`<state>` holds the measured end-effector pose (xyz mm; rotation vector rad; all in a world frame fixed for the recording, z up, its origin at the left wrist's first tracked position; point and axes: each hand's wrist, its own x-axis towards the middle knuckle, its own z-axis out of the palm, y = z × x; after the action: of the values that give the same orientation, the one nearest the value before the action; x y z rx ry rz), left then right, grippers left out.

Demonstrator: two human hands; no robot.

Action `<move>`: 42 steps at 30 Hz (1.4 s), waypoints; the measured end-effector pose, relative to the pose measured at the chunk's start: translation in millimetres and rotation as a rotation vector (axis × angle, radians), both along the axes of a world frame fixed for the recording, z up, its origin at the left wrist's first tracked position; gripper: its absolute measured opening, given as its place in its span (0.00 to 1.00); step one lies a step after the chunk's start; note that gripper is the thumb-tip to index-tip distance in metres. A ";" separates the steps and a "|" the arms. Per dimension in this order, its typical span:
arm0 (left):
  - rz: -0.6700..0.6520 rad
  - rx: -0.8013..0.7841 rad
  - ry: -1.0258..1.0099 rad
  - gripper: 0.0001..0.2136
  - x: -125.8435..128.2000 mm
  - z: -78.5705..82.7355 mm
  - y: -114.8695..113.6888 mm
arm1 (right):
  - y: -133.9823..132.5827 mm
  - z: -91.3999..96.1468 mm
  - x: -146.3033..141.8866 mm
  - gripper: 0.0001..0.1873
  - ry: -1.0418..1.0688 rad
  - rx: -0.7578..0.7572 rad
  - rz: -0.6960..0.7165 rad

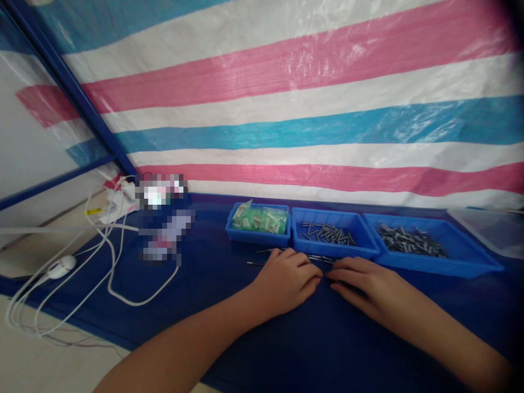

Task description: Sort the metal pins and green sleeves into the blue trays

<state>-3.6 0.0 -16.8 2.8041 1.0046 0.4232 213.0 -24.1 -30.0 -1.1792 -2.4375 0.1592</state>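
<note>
- Handling of thin rods w/ both hands is judged to be the step in hand; exact action can't be confirmed.
- Rods are located on the blue table, just in front of the L & mid. bins, partly covered by fingers.
- L hand: palm down, fingers bent over rods; whether anything is gripped can't be told.
- R hand: palm down, fingers loosely curved & set close together, tips near those of L hand; grip likewise can't be told.
- Next move is judged to call for light fingertip control, as slim rods could be rolled away by a careless touch.
- Qty, hands: 2.
- Qty, bins: 3, set in a row, i.e. L bin, mid. bin, R bin.
- Qty, rods: min. 2 ends seen L of L hand, plus some betw. hands; total can't be counted.
- Qty, bin contents: several white pcs in L bin; many metal pins in mid. bin, more heaped in R bin; exact nos. can't be obtained.
- Qty, cable switch: 1, at far L.
- Qty, striped sheet: 1, hung behind table.
</note>
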 end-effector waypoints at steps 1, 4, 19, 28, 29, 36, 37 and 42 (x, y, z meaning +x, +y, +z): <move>0.014 0.005 -0.004 0.10 -0.3 0.5 -0.1 | 0.3 0.2 1.2 0.12 -0.001 0.007 -0.021; 0.037 0.004 -0.009 0.10 -0.9 1.2 -0.3 | 1.9 -0.9 4.2 0.10 -0.023 0.013 -0.064; 0.020 -0.076 -0.050 0.13 0.2 -0.8 -5.3 | 1.7 -1.1 -1.3 0.14 0.106 -0.053 -0.138; -0.022 -0.156 -0.148 0.12 3.3 -3.4 -6.9 | -2.7 5.1 -7.7 0.14 0.386 -0.487 -0.178; -0.034 -0.165 -0.158 0.12 3.7 -3.2 -6.7 | -4.1 5.8 -9.6 0.14 0.408 -0.511 -0.172; -0.045 -0.230 -0.254 0.11 5.3 3.0 -8.7 | -8.9 7.2 -17.0 0.11 0.531 -0.520 -0.182; -0.045 -0.249 -0.282 0.11 5.2 3.9 -9.0 | -9.1 7.4 -17.0 0.11 0.558 -0.505 -0.182; -0.071 -0.351 -0.406 0.08 6.2 6.0 -9.6 | -11.2 9.3 -18.4 0.11 0.647 -0.481 -0.165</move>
<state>2.6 -9.6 -10.8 2.3078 0.7963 0.6955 194.7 -35.3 -20.8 -1.2567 -1.7654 0.9569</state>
